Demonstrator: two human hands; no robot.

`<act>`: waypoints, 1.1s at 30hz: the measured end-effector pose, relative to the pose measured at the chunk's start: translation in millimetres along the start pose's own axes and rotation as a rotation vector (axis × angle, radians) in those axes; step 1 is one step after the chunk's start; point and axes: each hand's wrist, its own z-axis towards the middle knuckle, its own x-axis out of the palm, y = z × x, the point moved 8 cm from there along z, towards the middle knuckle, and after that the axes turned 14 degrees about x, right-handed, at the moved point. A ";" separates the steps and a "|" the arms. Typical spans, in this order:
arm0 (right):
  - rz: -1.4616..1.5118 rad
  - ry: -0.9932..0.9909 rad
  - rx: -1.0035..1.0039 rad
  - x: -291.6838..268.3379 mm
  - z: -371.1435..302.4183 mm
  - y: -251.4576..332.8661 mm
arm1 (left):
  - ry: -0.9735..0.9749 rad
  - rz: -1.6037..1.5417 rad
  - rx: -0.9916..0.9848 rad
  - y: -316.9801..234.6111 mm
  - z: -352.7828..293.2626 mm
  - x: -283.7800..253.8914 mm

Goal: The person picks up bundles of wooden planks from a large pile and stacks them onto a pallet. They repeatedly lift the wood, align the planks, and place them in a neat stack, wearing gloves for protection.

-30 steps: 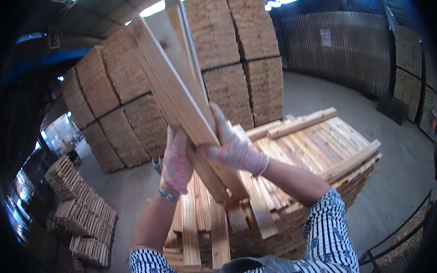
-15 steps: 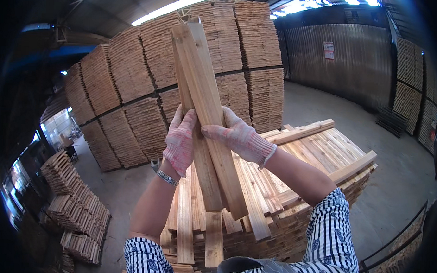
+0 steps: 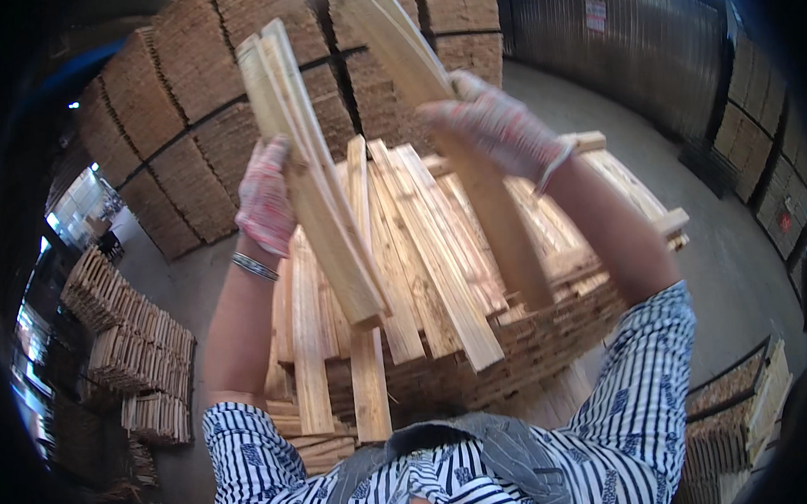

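Observation:
My gloved left hand [image 3: 268, 198] is closed around what looks like two wooden boards [image 3: 312, 195] lying face to face, raised above the pile and tilted. My right hand [image 3: 501, 131], also in a stained knit glove, grips another wooden board [image 3: 486, 184] farther right; hand and board are smeared by motion. A gap separates the two hands' boards. Beneath them is a stack of boards [image 3: 401, 327], its top boards loose and uneven, with several ends jutting toward me.
Tall strapped stacks of boards [image 3: 188, 58] rise behind the pile. Lower stacks [image 3: 142, 349] stand on the left floor, and more wood lies in a metal-framed rack [image 3: 727, 397] at the lower right. A corrugated metal wall [image 3: 623, 73] closes the back right.
Boards held together in both hands are now apart: my left hand has moved left with its boards, my right hand up and right with one. The view has tilted downward.

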 end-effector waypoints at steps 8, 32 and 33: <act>-1.139 -0.288 0.561 -86.7 13.5 -185.6 | -0.055 -0.094 -0.517 71.2 -69.5 -32.0; -0.133 0.150 0.333 103.7 6.3 -85.7 | -0.171 -0.282 -0.310 61.3 -64.1 -12.9; -0.201 0.181 0.329 120.8 -6.4 -62.1 | -0.201 -0.376 -0.227 63.5 -61.6 -2.5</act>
